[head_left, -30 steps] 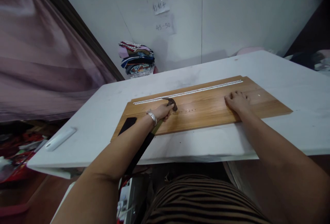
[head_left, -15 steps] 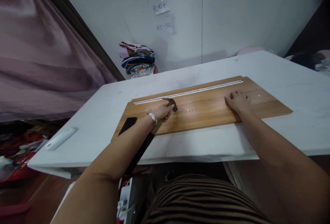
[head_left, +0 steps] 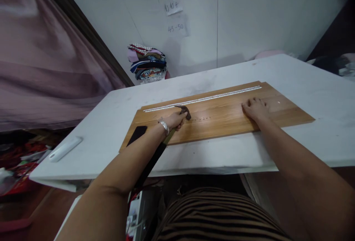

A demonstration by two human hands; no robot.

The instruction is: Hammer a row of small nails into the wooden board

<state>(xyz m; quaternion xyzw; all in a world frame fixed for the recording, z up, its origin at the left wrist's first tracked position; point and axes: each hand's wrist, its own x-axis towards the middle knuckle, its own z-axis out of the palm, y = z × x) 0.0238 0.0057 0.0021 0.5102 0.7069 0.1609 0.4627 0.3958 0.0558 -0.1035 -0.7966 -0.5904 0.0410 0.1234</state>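
Observation:
My left hand (head_left: 174,120) is wrapped around a claw hammer (head_left: 185,111), gripping it close under the dark metal head. Its handle (head_left: 152,163) runs back beneath my forearm toward my body. The hammer head is low over a wooden board (head_left: 222,107), beside a short row of small nails (head_left: 203,118); I cannot tell whether it touches the wood. My right hand (head_left: 256,109) rests on the board's right part with fingers curled in, and whatever they may hold is hidden. A long white strip (head_left: 202,99) with a dark centre line lies along the board's far side.
A black flat object (head_left: 137,134) lies on the board's left end. The board lies on a white table (head_left: 216,156), with a white handle-like object (head_left: 66,149) at the left. Folded cloths (head_left: 148,63) are stacked behind the table, by the wall. A pink curtain (head_left: 50,59) hangs left.

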